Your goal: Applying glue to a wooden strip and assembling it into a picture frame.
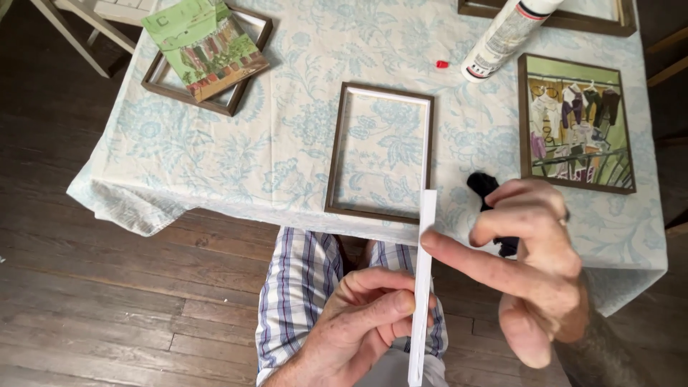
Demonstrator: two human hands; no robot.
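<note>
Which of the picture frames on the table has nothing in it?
The middle frame: only tablecloth shows through it. The right frame holds a painting; the left frame has one resting on it.

open cloth between frames [380, 150], glue bottle [502, 36] behind

Table [287, 158]: covered by pale cloth with blue floral print, standing on dark plank floor [107, 301].
Centre: empty brown frame [331, 154], upright rectangle, flat on cloth.
10 o'clock: second brown frame [161, 84], a green painted picture [204, 46] lying skewed across it.
2 o'clock: white glue tube [502, 36] on its side; small red cap [442, 64] just beside it.
3 o'clock: framed painting of hanging clothes [577, 122].
12–1 o'clock, far edge: another frame [559, 20], partly cut off.
</note>
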